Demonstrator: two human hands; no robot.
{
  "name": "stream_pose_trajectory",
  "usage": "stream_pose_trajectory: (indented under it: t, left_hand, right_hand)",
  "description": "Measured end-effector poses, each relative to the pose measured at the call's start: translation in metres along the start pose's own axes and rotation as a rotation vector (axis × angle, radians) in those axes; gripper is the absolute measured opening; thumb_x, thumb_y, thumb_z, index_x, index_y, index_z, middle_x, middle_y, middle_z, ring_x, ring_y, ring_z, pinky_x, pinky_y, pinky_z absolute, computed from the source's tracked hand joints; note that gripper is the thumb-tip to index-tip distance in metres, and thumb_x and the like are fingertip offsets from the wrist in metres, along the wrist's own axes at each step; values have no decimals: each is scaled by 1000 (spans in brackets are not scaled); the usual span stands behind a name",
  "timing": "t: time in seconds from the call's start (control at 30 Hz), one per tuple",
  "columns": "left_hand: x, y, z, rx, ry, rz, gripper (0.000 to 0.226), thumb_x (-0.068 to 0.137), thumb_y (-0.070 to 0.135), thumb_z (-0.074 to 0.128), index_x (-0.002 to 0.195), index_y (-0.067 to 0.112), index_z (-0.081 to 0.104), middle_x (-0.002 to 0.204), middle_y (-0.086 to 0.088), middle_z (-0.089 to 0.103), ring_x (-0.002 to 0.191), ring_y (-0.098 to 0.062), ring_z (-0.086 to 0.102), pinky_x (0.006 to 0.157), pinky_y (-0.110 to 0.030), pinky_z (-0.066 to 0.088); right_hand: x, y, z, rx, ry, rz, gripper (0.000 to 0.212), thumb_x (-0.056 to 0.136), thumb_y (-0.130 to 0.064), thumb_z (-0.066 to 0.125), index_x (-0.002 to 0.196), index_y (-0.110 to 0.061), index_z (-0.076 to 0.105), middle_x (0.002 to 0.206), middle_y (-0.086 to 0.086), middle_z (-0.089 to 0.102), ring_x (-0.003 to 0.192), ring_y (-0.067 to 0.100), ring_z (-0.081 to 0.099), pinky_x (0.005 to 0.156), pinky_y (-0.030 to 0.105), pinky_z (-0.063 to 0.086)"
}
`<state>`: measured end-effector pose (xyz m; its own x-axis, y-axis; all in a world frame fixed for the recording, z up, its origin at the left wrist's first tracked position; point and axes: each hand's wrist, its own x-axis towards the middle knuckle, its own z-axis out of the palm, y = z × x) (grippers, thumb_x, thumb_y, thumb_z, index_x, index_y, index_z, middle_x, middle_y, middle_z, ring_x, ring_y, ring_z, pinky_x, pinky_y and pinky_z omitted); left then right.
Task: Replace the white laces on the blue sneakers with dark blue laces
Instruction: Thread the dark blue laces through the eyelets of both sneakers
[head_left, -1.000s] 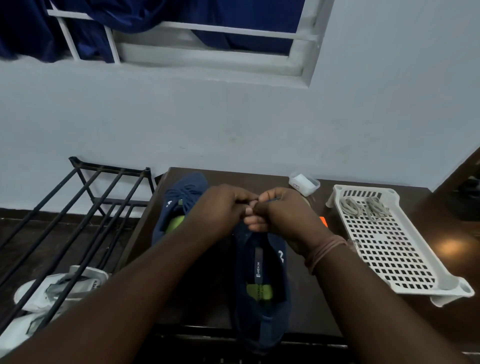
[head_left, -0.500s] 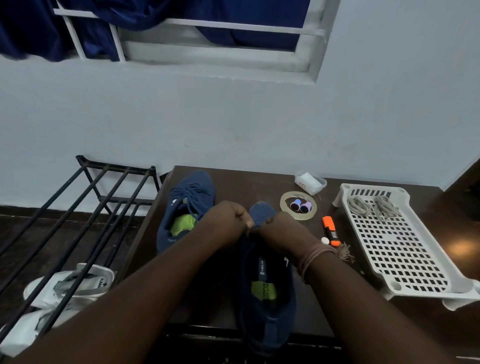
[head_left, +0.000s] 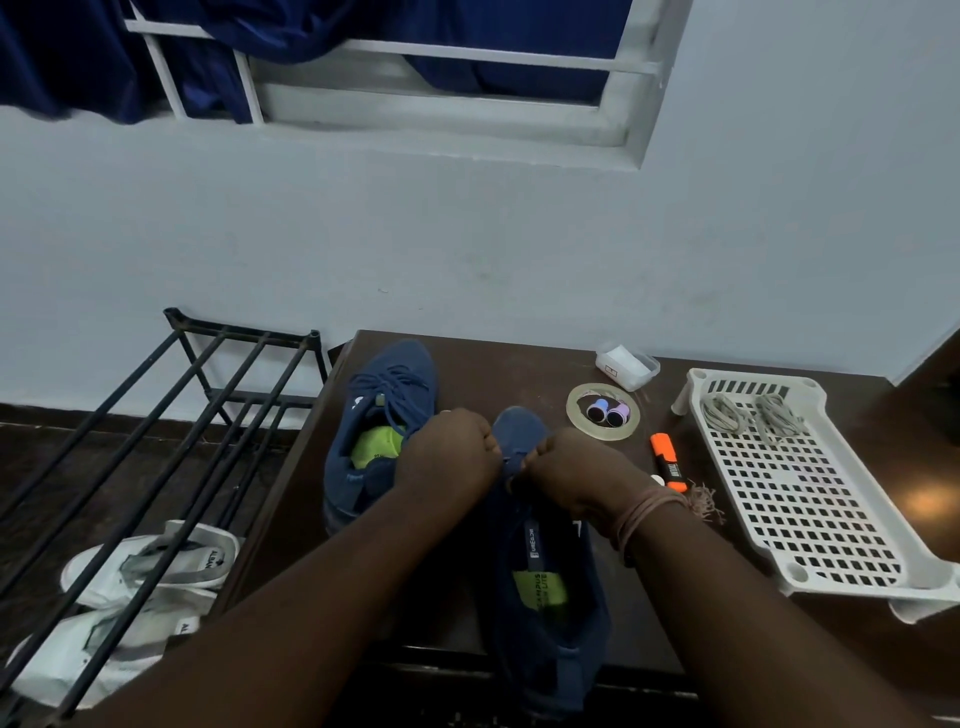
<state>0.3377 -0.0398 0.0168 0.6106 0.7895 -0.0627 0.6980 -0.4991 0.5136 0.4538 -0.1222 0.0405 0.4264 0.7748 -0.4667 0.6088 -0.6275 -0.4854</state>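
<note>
Two blue sneakers lie on the dark wooden table (head_left: 519, 364). The left sneaker (head_left: 379, 415) carries a dark blue lace, tied. The near sneaker (head_left: 545, 597) points away from me, its heel at the table's front edge. My left hand (head_left: 447, 457) and my right hand (head_left: 576, 473) are both fisted over its throat, each gripping a dark blue lace end; the lace itself is mostly hidden between the fists. Two white laces (head_left: 748, 415) lie coiled in the white perforated tray (head_left: 810, 509) at the right.
A tape roll (head_left: 602, 413) with two small thread spools inside, an orange highlighter (head_left: 667, 462) and a small clear box (head_left: 626, 364) lie behind the hands. A black metal rack (head_left: 171, 415) stands left of the table, with white sneakers (head_left: 140, 587) on the floor beneath.
Both hands have dropped lower onto the near sneaker and drawn slightly apart. The view has shifted, uncovering the tape roll and the highlighter.
</note>
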Motion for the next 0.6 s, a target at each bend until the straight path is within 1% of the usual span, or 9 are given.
stream_pose_trajectory:
  t: [0.13,0.23,0.3,0.33,0.37,0.43,0.47,0.53,0.6]
  left_hand:
    - [-1,-4,1,63,22,47,17,86,24,65,72,17,70,73,1,71,70,-19,67,66,-35,57]
    - [0,-4,3,120,26,89,23,86,21,64,64,17,63,70,-2,68,68,-21,66,59,-32,51]
    - [1,-3,2,163,21,133,28,88,19,63,61,18,59,72,-3,67,70,-22,65,57,-31,44]
    - [1,0,1,182,11,164,23,89,19,63,66,17,65,77,-4,69,73,-23,65,59,-32,44]
    - [1,1,-1,199,-1,203,17,90,19,63,78,17,73,84,-5,71,77,-24,66,62,-32,46]
    - [2,4,-3,204,-37,252,16,92,19,63,98,21,79,94,-6,71,84,-24,65,68,-32,47]
    - [2,4,-3,194,-43,256,18,92,19,64,101,22,78,96,-5,70,85,-24,65,69,-32,47]
    - [1,4,-2,169,-34,261,16,91,20,65,99,24,79,95,-2,72,85,-22,66,71,-33,52]
    - [0,0,-1,113,-2,223,13,90,24,66,89,23,79,87,0,75,79,-19,67,70,-36,55]
  right_hand:
    - [2,0,0,-106,-21,-52,37,102,-31,50,120,-3,64,115,15,65,106,28,62,87,31,47]
    - [6,3,2,-204,-32,-64,37,98,-34,57,115,-3,67,109,14,67,101,26,64,83,31,49]
    - [7,4,3,-168,-25,-52,36,96,-33,60,111,-2,68,99,12,66,91,24,63,73,28,49]
    - [6,5,4,-152,-10,-54,35,96,-33,60,111,-2,68,95,10,64,83,21,60,65,23,45]
    - [4,5,4,-132,12,-59,35,96,-31,60,111,-1,67,93,10,64,75,17,56,57,19,41]
    - [4,6,7,-18,77,-46,32,95,-26,57,111,1,65,94,10,65,61,10,46,50,16,33]
    - [4,7,8,15,112,-35,30,95,-24,56,111,0,65,88,6,63,57,7,42,49,15,32]
    - [-2,3,5,41,114,-25,29,95,-22,53,111,-1,65,75,-1,53,59,8,42,52,16,36]
    - [2,7,5,81,105,-46,30,95,-21,50,112,-2,65,84,3,55,74,16,51,68,24,46]
